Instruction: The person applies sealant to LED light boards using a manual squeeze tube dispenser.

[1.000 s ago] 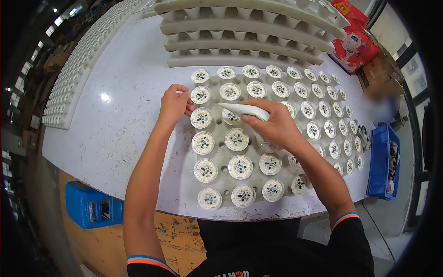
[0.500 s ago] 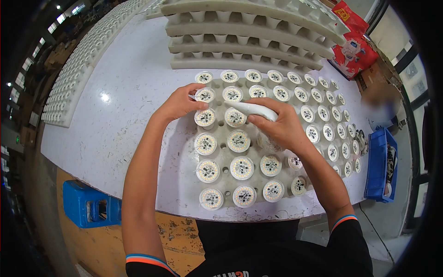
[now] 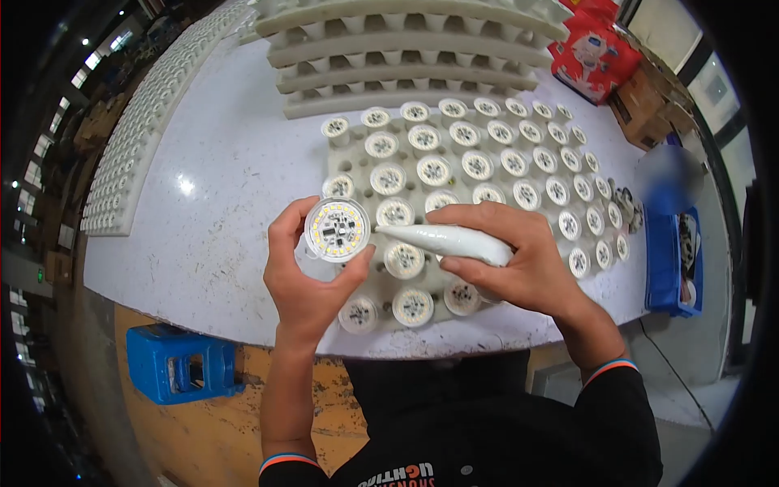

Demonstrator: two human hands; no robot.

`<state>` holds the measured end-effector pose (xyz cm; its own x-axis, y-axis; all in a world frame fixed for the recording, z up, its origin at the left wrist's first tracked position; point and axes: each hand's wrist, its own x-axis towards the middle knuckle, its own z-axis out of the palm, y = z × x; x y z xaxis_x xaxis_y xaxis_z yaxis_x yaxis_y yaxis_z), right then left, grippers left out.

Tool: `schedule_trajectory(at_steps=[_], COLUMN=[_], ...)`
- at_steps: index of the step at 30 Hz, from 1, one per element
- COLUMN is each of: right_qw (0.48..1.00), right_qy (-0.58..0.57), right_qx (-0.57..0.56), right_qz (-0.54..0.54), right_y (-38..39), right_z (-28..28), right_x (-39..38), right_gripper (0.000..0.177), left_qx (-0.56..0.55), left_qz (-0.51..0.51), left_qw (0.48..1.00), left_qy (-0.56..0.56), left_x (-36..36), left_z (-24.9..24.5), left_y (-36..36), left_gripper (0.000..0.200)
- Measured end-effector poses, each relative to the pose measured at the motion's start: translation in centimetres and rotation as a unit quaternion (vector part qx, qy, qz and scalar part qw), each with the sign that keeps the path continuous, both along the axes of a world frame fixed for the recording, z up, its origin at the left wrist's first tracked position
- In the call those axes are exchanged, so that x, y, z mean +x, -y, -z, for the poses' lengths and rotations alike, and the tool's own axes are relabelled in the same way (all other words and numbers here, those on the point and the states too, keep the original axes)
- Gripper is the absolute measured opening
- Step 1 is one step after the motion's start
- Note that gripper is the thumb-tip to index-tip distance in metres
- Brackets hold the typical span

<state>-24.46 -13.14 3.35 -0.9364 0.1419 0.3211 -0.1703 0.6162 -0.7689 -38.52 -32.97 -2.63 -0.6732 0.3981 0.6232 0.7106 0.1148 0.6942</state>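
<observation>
My left hand (image 3: 302,284) has its fingers and thumb around the rim of an LED bulb (image 3: 337,230), raised above the tray with its round circuit board facing up. In my right hand (image 3: 531,252) is a white squeeze bag (image 3: 450,242), gripped around its body. Its narrow tip points left and ends right by the bulb's edge. Below both hands lies a pale foam tray (image 3: 350,152) with rows of similar LED bulbs (image 3: 433,170) standing upright in its holes. Part of the tray is hidden behind my right hand.
Several stacked foam trays (image 3: 406,79) stand at the back of the table. Along the left edge runs another filled tray (image 3: 122,195). A red bag (image 3: 588,61) and cardboard box (image 3: 653,105) are back right, a blue bin (image 3: 673,304) right, a blue stool (image 3: 182,365) lower left.
My left hand has lifted a bulb out of the tray and brought it nearer to me. My right hand has come closer too, with the squeeze bag's tip now beside that bulb.
</observation>
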Motion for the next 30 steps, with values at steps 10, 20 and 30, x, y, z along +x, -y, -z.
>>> schedule_trajectory(at_steps=[10,20,30], right_qw=[0.996,0.993,0.992], right_qy=[-0.057,-0.056,-0.054], right_qx=[0.057,0.101,0.116], right_qz=[-0.026,-0.014,-0.007], right_y=[1.9,1.4,1.4], right_z=[0.7,1.0,1.2], right_x=[3.8,3.9,3.7], right_gripper=[0.043,0.037,0.035], left_qx=[0.023,-0.004,-0.037], left_qz=[0.062,0.058,0.057], left_qw=[0.996,0.996,0.997], left_qy=[0.051,0.062,0.047], left_x=[5.5,6.1,6.0], left_z=[0.1,-0.1,-0.2], left_y=[0.2,-0.3,-0.3], left_gripper=[0.068,0.066,0.067])
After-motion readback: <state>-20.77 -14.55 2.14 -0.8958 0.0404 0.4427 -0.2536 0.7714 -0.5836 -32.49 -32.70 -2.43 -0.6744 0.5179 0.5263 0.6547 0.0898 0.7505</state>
